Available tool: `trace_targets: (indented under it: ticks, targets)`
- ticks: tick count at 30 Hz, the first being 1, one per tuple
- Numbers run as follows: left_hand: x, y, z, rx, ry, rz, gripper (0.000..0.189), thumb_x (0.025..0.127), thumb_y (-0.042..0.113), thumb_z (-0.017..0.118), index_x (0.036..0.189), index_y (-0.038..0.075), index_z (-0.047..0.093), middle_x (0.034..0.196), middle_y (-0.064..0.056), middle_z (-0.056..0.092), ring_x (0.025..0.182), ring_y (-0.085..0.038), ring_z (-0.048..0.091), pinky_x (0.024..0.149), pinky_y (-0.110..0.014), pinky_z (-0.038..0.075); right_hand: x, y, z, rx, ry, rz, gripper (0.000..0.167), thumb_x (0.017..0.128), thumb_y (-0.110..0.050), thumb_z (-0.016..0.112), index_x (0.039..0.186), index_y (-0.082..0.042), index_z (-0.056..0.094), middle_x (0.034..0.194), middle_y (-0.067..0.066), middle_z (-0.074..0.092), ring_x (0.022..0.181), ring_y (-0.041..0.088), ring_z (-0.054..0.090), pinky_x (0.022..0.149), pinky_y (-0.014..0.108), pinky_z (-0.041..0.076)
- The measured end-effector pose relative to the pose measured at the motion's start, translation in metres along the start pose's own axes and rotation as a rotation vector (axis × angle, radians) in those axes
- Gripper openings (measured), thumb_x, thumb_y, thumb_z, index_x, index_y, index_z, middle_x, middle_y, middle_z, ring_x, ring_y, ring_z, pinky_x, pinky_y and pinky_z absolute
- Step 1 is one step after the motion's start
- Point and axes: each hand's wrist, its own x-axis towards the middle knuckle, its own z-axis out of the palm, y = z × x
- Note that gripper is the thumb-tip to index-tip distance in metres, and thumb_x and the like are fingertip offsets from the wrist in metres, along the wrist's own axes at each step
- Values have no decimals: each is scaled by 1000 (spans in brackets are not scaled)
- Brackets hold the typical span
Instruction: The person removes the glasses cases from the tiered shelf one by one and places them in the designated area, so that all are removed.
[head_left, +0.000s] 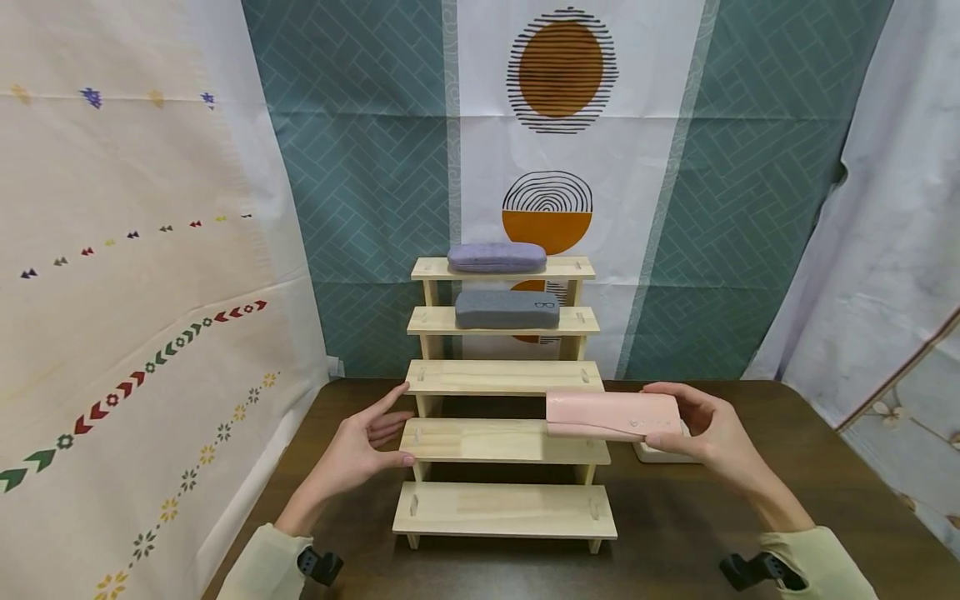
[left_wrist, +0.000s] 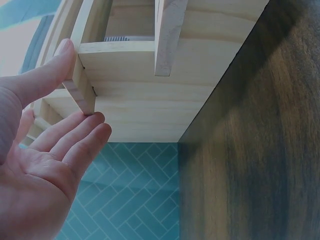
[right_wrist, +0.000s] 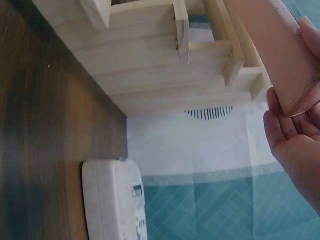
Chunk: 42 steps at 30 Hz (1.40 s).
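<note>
A stepped wooden shelf (head_left: 498, 508) with several tiers stands on the table. My left hand (head_left: 367, 442) is at its left side, thumb at the front edge of one board's end and fingertips at that board's rear edge. My right hand (head_left: 701, 425) grips the right end of a pink glasses case (head_left: 600, 413), which is held level and overlaps the third and fourth boards from the top in the head view. A purple case (head_left: 497, 257) lies on the top tier. On the tier below it lies a grey glasses case (head_left: 507, 310) with a small spectacles print.
A white, thick, box-like item (right_wrist: 112, 200) stands on the dark wooden table (head_left: 675, 517), right of the shelf and partly behind my right hand in the head view. Patterned cloths (head_left: 360, 167) hang behind and at both sides.
</note>
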Motion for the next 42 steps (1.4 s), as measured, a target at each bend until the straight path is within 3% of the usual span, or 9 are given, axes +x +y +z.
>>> trace_targets:
  ticks: [17,23,33,42]
  targets:
    - [0,-1,0,5,-3,0,107,77,4,95,166,24,38,144,-24,60,130,-38,62,103,-47,54,-20,12,-28,1,35,49,60,83,16,79,139,7,59,126,7,69,97,14,68,74,25,61]
    - [0,-1,0,5,-3,-2,108,77,4,95,166,24,38,144,-23,60,130,-38,61,103,-46,54,-26,17,-41,35,25,30,62,82,20,76,139,12,55,126,6,69,97,12,69,72,27,62]
    - [-1,0,0,0,-7,-8,107,78,4,94,166,25,38,143,-23,61,131,-38,61,104,-53,52,-41,21,-62,108,-4,18,62,84,26,69,142,10,55,130,5,69,100,13,70,75,28,63]
    - [0,0,0,12,-4,-7,107,77,4,94,166,26,38,143,-24,61,130,-37,62,103,-45,54,-66,36,-88,-19,33,85,60,86,23,70,142,10,55,127,-1,71,101,7,70,76,25,61]
